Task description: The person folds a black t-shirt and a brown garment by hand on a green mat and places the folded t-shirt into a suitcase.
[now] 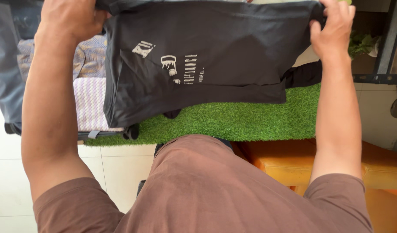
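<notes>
Brown shirt [207, 190] of the wearer fills the foreground. Black T-shirt [198, 60] with pale print hangs spread between both hands, held up over the green artificial-turf surface [233, 121]; its lower edge is just above the turf. Left hand [71, 17] is clenched on the garment's upper left edge. Right hand [332, 28] pinches the upper right edge, fingers curled over the fabric. Striped purple-and-white cloth [90, 103] lies to the left, beside grey fabric [6, 73]. Orange seat [289, 162] sits below the turf; pale tiled floor [116, 166] at lower left.
</notes>
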